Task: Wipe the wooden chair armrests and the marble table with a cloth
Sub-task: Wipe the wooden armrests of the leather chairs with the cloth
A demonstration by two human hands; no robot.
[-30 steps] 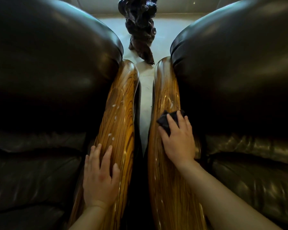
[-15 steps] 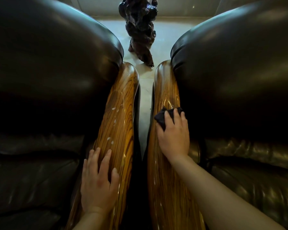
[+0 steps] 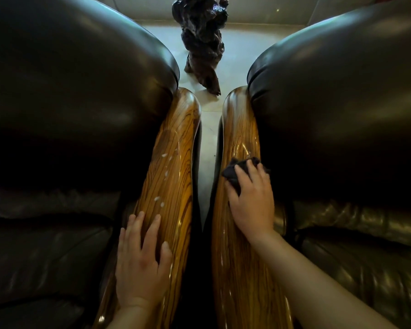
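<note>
Armrests, wooden, two, side by side; wiping under way.
Right hand (image 3: 252,200) presses dark cloth (image 3: 235,170) flat on right armrest (image 3: 237,269), fingers (image 3: 243,173) spread over it; long axis runs away from the wrist. Left hand (image 3: 140,264) lies open, empty, on left armrest (image 3: 173,176), white specks (image 3: 157,199) just beyond its fingertips.

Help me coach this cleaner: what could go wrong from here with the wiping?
1. The white specks on the left armrest may get missed, since the cloth is under the right hand on the right armrest.
2. The bare left hand lying flat on the glossy wood could leave prints.
3. The small bunched cloth might skip the armrest's curved outer edge.
</note>
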